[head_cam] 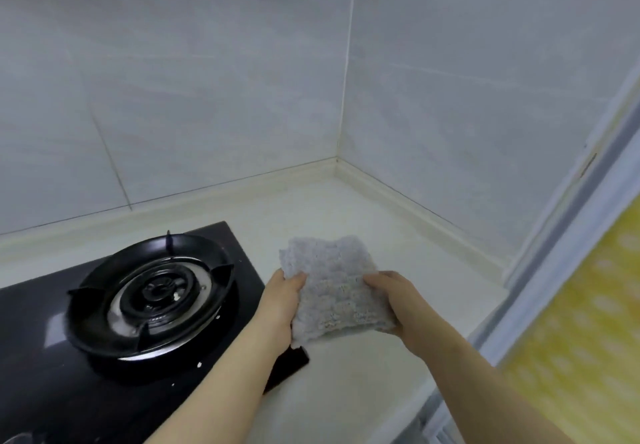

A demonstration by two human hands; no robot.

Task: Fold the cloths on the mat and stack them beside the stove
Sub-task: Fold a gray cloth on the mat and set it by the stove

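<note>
A folded pale grey textured cloth [332, 287] is held in both hands just above the white countertop [346, 208], right of the black glass stove [45, 357]. My left hand [282, 301] grips the cloth's left edge, thumb on top. My right hand [398, 298] grips its right edge, fingers partly under it. The cloth's near left corner overlaps the stove's right edge. No mat shows in this view.
The stove's burner [156, 294] with its black pan support sits left of the cloth. Grey tiled walls [207, 79] meet in a corner behind the counter. A door frame [568, 221] and a yellow dotted surface [595, 322] stand at the right.
</note>
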